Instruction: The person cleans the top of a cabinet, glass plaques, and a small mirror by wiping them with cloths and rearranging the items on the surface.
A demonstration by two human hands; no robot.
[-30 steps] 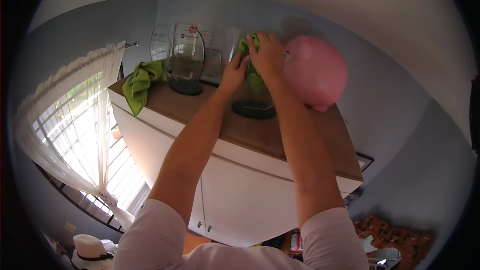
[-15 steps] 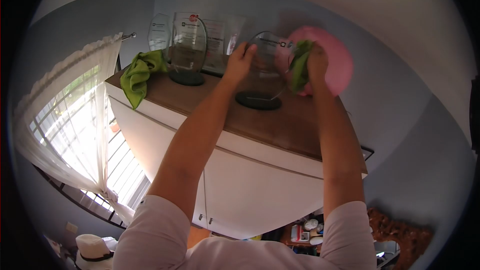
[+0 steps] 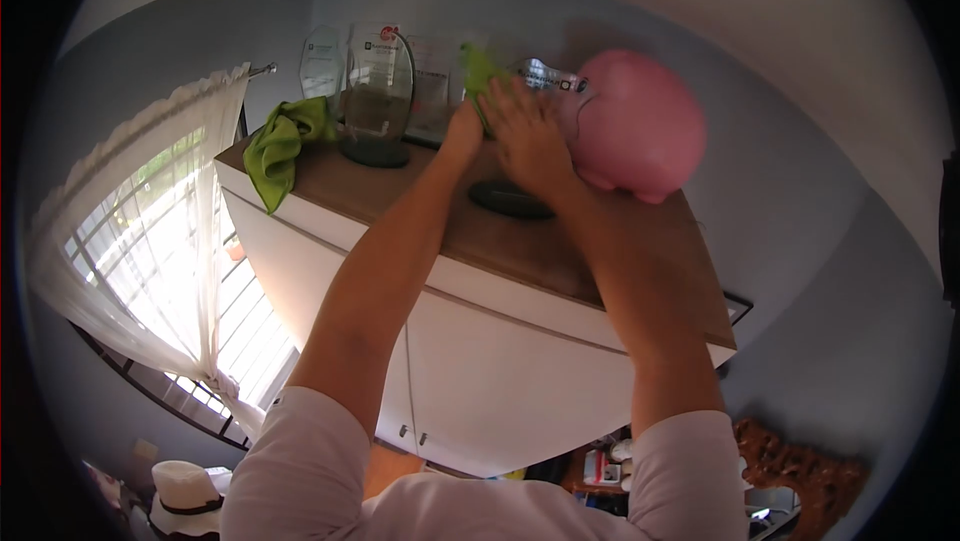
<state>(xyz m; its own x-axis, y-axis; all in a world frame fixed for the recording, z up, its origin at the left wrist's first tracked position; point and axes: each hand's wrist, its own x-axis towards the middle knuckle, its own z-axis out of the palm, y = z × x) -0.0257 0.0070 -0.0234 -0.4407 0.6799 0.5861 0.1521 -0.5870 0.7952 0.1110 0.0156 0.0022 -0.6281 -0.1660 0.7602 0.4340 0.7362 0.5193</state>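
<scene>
A clear glass trophy (image 3: 549,77) on a dark oval base (image 3: 510,199) stands on the cabinet top, mostly covered by my hands. My left hand (image 3: 464,133) is closed at its left edge, its fingers partly hidden. Reaching across the front, my right hand (image 3: 527,133) presses a green cloth (image 3: 478,71) to that same edge, fingers fairly straight. Just right of the trophy sits a pink piggy bank (image 3: 645,126). Another oval glass trophy (image 3: 380,91) stands to the left of my hands.
A second green cloth (image 3: 282,151) hangs over the left corner of the brown cabinet top (image 3: 570,256). Behind it stand more glass plaques (image 3: 322,66). White cabinet doors (image 3: 500,371) are below. A curtained window (image 3: 150,241) is at left, a hat (image 3: 185,496) lower left.
My right hand has swept left with the green cloth, from the trophy's right side to its left edge, uncovering the piggy bank. My left hand has shifted slightly lower and left.
</scene>
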